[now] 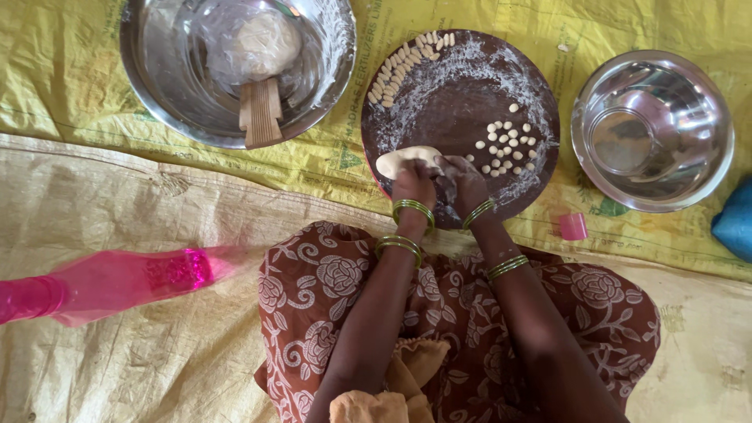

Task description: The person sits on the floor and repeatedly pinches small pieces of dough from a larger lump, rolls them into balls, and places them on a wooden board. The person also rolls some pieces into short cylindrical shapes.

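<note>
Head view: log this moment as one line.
left hand: on dough lump | right hand: on dough lump | round board: floured, small dough pieces | steel bowl: right

I see bare dark room in the middle of the round board (pixel 446 110). Dough pellets (pixel 505 147) crowd its right side, shaped pieces (pixel 403 66) line its upper left rim. Steel bowls (pixel 652 129) flank it; a pink bottle (pixel 117 282) lies on the mat, left.

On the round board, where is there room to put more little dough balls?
The round board is bare in its dark middle, between the row of dough pieces along the top-left rim and the cluster of small balls. It is crowded at the near edge, where the left hand and right hand press the dough lump.
</note>
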